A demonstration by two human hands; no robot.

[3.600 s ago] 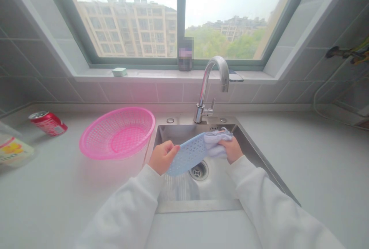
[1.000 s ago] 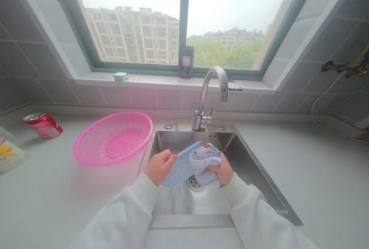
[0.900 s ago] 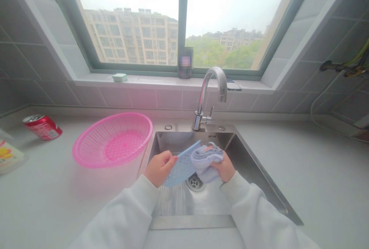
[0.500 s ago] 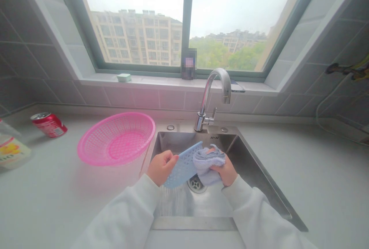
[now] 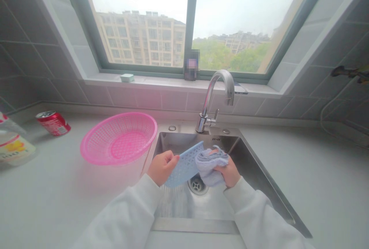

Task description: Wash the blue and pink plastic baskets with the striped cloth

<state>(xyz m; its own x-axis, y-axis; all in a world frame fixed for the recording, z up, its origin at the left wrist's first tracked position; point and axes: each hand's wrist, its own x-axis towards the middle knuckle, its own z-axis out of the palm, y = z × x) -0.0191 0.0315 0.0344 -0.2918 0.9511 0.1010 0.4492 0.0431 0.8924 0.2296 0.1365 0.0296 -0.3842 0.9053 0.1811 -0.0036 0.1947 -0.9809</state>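
Over the steel sink [image 5: 173,206], my left hand [image 5: 163,167] is closed on the upper left edge of a light blue plastic basket [image 5: 184,168] with a perforated wall. The basket is tilted, its rim slanting up to the right. My right hand [image 5: 230,171] grips a bunched pale lavender cloth [image 5: 210,168] against the basket's right part, which the cloth hides. Below them, the drain [image 5: 198,184] shows in the sink floor. The chrome faucet [image 5: 217,99] arches behind my right hand, and no water runs from its spout.
A pink plastic colander [image 5: 118,139] stands on the counter left of the sink. Farther left are a red can [image 5: 54,123] and a clear bottle with a fruit label [image 5: 14,145]. On the windowsill lie a pale green block [image 5: 127,77] and a dark flat object [image 5: 240,88].
The view has shifted slightly, so most things sit a little farther right. Both hands keep their hold, and the cloth has moved slightly right along the basket.
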